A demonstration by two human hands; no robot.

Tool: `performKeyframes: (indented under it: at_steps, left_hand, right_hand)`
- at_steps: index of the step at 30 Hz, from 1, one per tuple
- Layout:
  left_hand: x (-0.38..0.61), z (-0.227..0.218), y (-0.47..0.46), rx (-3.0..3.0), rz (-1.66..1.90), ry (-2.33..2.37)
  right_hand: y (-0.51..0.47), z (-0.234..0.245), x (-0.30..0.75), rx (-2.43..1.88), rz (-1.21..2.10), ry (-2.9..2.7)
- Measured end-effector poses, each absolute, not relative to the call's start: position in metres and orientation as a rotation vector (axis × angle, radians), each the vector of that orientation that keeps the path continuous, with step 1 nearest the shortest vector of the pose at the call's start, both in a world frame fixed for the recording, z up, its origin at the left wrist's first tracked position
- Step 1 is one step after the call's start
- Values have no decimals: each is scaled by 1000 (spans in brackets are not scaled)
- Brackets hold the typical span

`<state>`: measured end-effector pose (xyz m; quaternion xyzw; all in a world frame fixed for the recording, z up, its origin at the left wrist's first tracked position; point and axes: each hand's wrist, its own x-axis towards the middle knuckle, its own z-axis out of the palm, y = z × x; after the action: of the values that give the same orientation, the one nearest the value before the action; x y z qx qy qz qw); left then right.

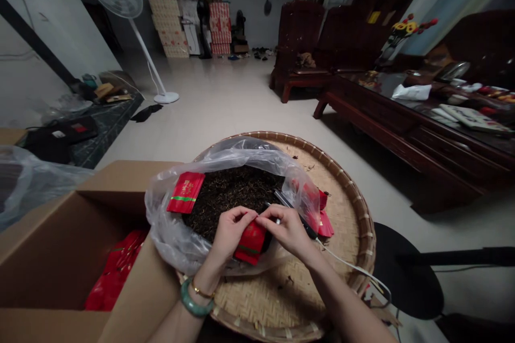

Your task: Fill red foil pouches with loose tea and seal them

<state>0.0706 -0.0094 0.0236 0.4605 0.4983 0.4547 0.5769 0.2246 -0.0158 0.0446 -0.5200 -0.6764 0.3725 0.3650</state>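
My left hand (233, 230) and my right hand (286, 226) meet over a clear plastic bag of dark loose tea leaves (237, 190). Between them is a small red packet (251, 244) with a green stripe, pinched at its top edge by the fingers of both hands. Another red packet (185, 193) lies on the bag's left rim. Under my right hand a dark tool with a white cord, perhaps a handheld sealer (308, 228), rests against the bag; my hand partly hides it. More red packets (325, 224) lie to the right of the bag.
A round woven bamboo tray (346, 187) carries the bag. At left stands an open cardboard box (132, 278) with red packets (115, 273) inside. A black round base (414, 273) stands at right. Farther off are a white fan (164, 97) and a dark wooden table (402, 134).
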Motion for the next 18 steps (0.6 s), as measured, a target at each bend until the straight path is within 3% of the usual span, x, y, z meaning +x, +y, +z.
performKeyframes:
  at_steps: [11, 16, 18]
  left_hand:
    - [66, 10, -11, 1066, 1093, 1135]
    - [28, 8, 3, 1660, 1416, 1630]
    - [9, 9, 11, 1837, 1463, 1810]
  right_hand:
    - [-14, 40, 241, -1370, 1266, -1585]
    - [-2, 53, 251, -1515, 945, -1359]
    - [-2, 73, 232, -1362, 1027, -1287]
